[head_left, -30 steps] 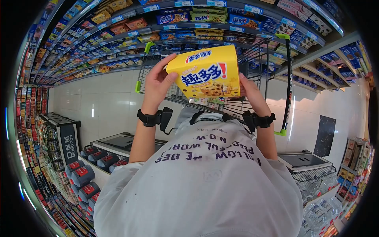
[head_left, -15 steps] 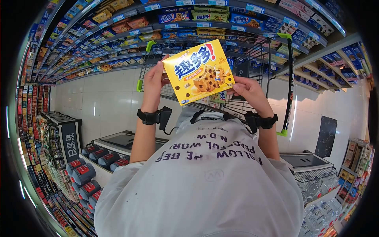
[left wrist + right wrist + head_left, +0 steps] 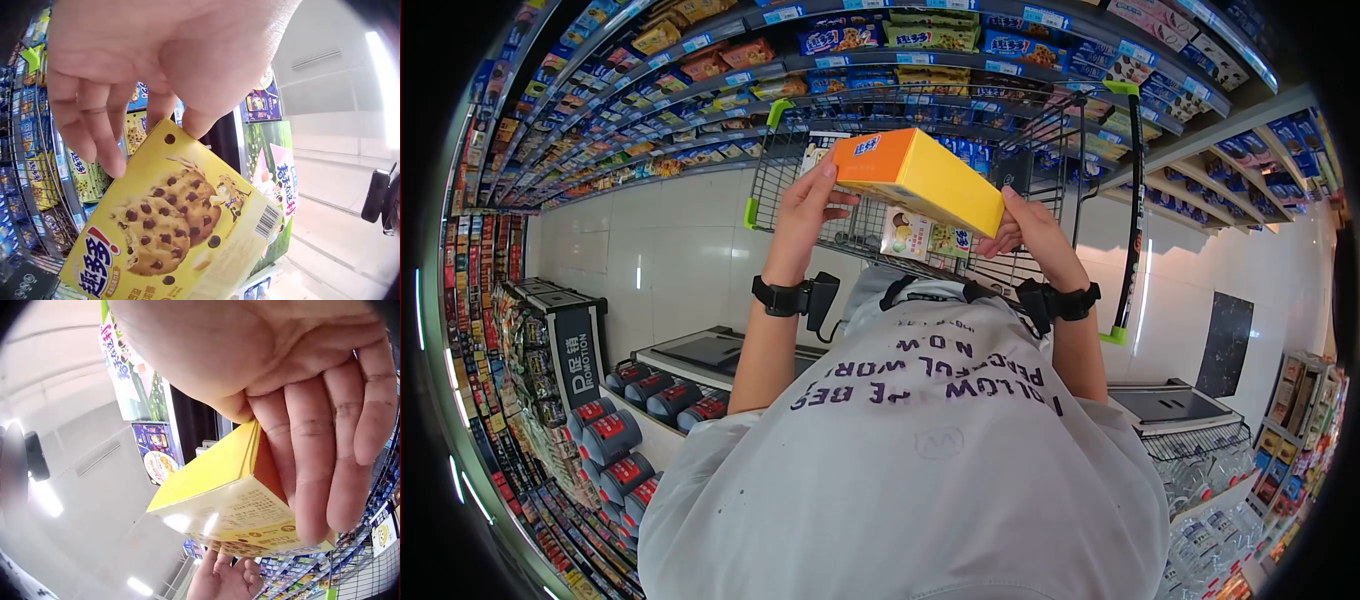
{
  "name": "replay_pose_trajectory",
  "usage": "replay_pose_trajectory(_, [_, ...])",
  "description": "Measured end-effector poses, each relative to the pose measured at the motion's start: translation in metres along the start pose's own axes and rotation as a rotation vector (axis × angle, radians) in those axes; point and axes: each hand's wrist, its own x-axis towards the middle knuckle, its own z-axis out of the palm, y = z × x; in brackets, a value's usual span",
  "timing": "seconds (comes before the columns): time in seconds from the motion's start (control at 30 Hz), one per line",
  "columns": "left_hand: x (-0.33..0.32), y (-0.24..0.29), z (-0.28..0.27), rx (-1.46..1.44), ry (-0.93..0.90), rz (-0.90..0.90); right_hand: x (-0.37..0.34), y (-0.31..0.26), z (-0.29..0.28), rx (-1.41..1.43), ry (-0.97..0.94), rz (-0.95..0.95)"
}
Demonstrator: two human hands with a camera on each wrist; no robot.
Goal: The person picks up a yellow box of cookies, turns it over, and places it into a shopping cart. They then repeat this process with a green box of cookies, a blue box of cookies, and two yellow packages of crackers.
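Both hands hold a yellow cookie box (image 3: 948,180) with an orange end above a shopping cart (image 3: 762,200); in the head view it is tilted, its plain yellow side facing up. The left hand (image 3: 802,215) pinches the orange end's corner between thumb and index finger, the other fingers bent loosely beneath. At the opposite end, the right hand (image 3: 1040,235) has its thumb on the edge and its fingers against the box. The cookie picture on the box (image 3: 169,219) faces the left wrist camera, and small print on the box (image 3: 237,509) shows in the right wrist view.
Several packages, among them a white one (image 3: 906,232) and a green one (image 3: 950,240), lie in the cart. Shelves of snack packs (image 3: 930,35) run behind it. Dark containers with red labels (image 3: 610,435) stand at the lower left, beside a promotion stand (image 3: 578,355).
The box has been turned in the hands: its printed front faced the head camera before, and now a plain yellow side and the orange end do. The left fingers have shifted their hold.
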Motion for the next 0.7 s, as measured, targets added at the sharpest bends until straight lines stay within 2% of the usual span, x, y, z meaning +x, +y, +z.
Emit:
replay_pose_trajectory(0.53, [0.011, -0.016, -0.007, 0.014, 0.058, 0.044, 0.001, -0.004, -0.005, -0.002, -0.058, 0.102])
replay_pose_trajectory(0.7, [0.013, -0.016, -0.011, 0.100, 0.063, 0.046, 0.003, -0.002, -0.006, -0.010, -0.099, 0.123])
